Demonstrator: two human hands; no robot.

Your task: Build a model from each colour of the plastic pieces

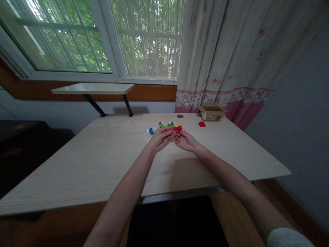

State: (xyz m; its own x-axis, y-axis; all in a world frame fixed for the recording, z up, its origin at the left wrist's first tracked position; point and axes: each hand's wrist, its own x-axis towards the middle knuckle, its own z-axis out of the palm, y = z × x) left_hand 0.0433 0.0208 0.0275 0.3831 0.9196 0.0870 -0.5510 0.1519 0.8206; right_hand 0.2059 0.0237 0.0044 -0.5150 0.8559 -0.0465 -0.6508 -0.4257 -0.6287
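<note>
My left hand and my right hand meet above the middle of the table, fingers closed in. Between their fingertips is a small red toy piece, which both hands grip; its exact shape is too small to make out. Just behind the hands lies a loose group of colourful pieces, among them a blue piece at the left and a green piece farther back. Part of that group is hidden by my fingers. Another red piece lies apart on the right.
An open cardboard box stands at the back right of the pale wooden table. A dark round disc is set near the back edge. At the back left, a raised white shelf rests on black brackets. Curtains hang behind.
</note>
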